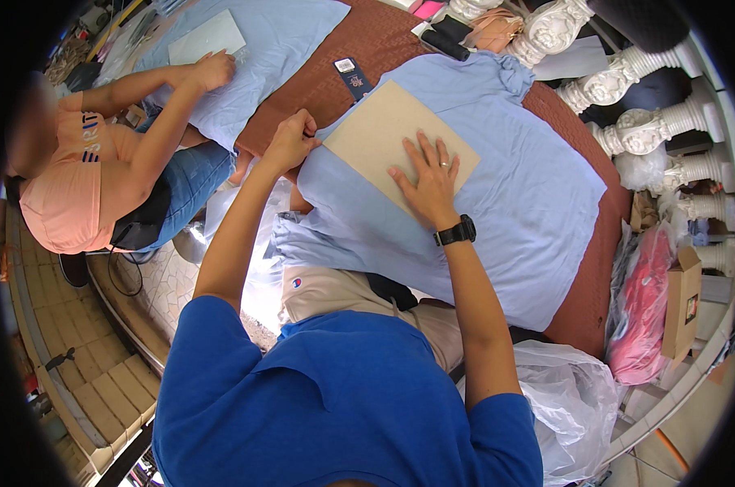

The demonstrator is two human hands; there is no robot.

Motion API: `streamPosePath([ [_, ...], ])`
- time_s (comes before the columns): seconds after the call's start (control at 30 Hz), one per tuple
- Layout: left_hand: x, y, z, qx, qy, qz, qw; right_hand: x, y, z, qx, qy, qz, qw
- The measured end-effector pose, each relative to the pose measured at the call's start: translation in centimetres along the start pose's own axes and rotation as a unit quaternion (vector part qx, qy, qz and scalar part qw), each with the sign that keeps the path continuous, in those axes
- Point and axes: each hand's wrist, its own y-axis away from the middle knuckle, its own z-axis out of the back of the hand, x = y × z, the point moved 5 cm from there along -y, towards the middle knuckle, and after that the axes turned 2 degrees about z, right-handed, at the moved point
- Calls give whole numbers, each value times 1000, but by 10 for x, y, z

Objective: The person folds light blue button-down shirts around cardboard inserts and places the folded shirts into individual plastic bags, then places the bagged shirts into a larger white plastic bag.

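Observation:
A light blue garment lies spread over the brown-covered table in front of me. On top of it rests a beige cardboard sheet, set at a slant. My right hand presses flat on the sheet's right part, fingers spread. At the sheet's left corner my left hand is closed, its fingertips pinching the garment's edge. Beyond the sheet a dark blue hang tag lies on the tablecloth, close to the garment.
At the left, a co-worker in a peach shirt has both hands on another light blue garment with a pale sheet. White balusters line the right. Clear plastic and a pink bagged bundle sit by the table's right edge.

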Motion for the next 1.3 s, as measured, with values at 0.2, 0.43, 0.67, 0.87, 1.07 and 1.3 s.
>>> streamPosePath([
  [0.2, 0, 0, 0, 1, -1, -2, 1000, -1, -1, -1, 3, 3, -2, 1000],
  [0.43, -1, 0, 2, 6, -5, 5, 1000, -5, -2, -3, 3, 0, -6, 1000],
  [0.67, -1, 2, 0, -7, -16, -9, 1000, -5, -2, -4, -2, 0, -4, 1000],
  [0.87, 0, 9, 3, -39, -13, -12, 999, -1, -1, -3, -5, -1, 1, 1000],
  [1.07, 3, 96, 12, 88, -360, 59, 927, -3, -1, 1, 4, -11, -6, 1000],
  [1.3, 84, 170, -64, 75, -86, 58, 992, 0, 3, -3, -5, 8, 11, 1000],
])
